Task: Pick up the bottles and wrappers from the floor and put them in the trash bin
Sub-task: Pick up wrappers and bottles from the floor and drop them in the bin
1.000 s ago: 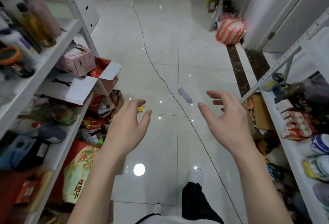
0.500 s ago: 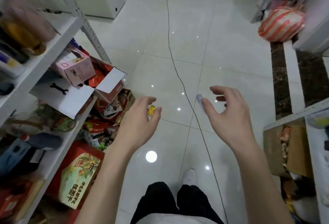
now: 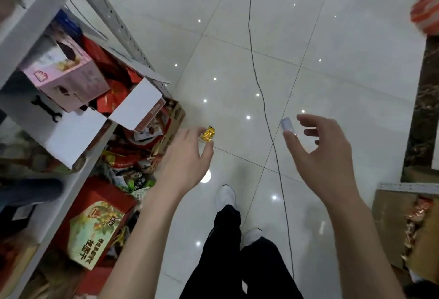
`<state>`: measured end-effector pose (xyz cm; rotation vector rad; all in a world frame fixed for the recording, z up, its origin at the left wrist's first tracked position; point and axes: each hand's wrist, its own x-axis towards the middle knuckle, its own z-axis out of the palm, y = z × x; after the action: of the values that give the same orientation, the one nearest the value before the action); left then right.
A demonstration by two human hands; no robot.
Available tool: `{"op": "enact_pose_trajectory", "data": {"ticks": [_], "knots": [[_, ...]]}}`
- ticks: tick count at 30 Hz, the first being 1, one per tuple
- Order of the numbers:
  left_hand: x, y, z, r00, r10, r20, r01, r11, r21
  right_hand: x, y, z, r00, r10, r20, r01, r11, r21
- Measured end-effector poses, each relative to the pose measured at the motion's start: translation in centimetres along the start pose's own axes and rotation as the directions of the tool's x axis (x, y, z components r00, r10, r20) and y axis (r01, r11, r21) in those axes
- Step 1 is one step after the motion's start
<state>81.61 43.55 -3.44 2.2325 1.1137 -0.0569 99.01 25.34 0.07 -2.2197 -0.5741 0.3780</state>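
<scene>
Left hand (image 3: 187, 156) and right hand (image 3: 318, 153) are held above the floor (image 3: 237, 37), fingers spread, nothing gripped. The wrapper (image 3: 208, 134) is seen on the tiles by the left fingertips, the bottle (image 3: 287, 124) beyond the right thumb.

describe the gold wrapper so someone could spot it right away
Start at the white shelving rack on the left and the open cardboard box at its foot. Just right of it, on the pale floor tiles, lies the gold wrapper, by the left hand. Unlike the clear bottle nearby, it is crumpled, shiny gold.
</scene>
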Motion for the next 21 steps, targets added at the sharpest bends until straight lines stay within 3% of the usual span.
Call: {"op": "enact_pose_trajectory", "data": {"ticks": [10, 21], "knots": [[13.6, -5.8, 10.5, 0.994, -0.065, 0.089, 0.065, 0.998, 0.009, 8.8, 8.5, 10.8, 0.994, 0.065, 0.092, -0.061, 0.997, -0.053], [25.6, -15.0, 29.1, 0.996, -0.058, 0.063, 0.052, 0.995, 0.083, 17.5, 26.4, 23.6, 0.995, 0.003, 0.101, 0.007, 0.995, -0.101]]}}
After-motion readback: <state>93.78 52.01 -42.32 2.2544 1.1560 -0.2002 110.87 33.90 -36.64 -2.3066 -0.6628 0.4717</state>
